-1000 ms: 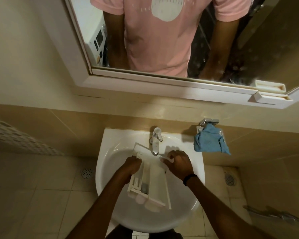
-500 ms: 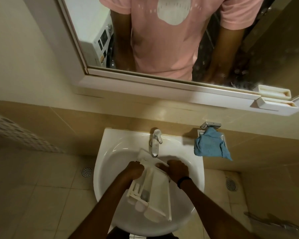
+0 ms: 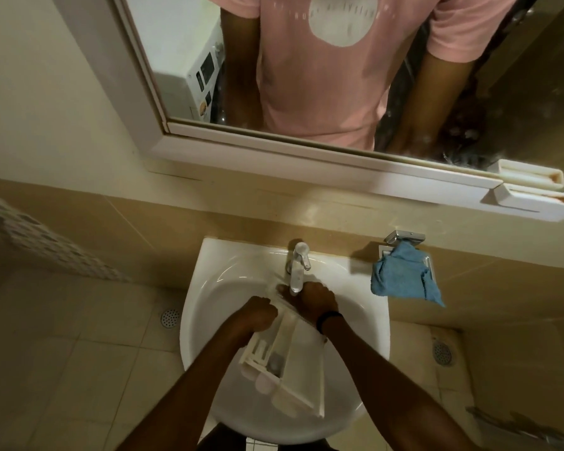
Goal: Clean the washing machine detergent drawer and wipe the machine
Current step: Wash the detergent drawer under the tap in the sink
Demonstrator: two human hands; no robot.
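The white plastic detergent drawer (image 3: pixel 302 375) lies tilted inside the white sink basin (image 3: pixel 209 307), its far end under the chrome tap (image 3: pixel 297 266). My left hand (image 3: pixel 258 315) grips the drawer's left side near the top. At the drawer's far end, just under the tap's spout, my right hand (image 3: pixel 316 302) holds it with curled fingers. Whether water is running cannot be made out. A blue cloth (image 3: pixel 404 278) hangs on a chrome holder at the right of the sink. The washing machine (image 3: pixel 192 83) shows only as a reflection in the mirror.
A white-framed mirror (image 3: pixel 306 151) hangs above the sink, with a small white shelf tray (image 3: pixel 534 196) at its lower right. Beige tiles cover wall and floor. Floor drains sit at the left (image 3: pixel 170 318) and the right (image 3: pixel 442 353) of the basin.
Both hands have slid the drawer farther up, towards the tap. My right hand now sits right under the spout. The camera has come closer.
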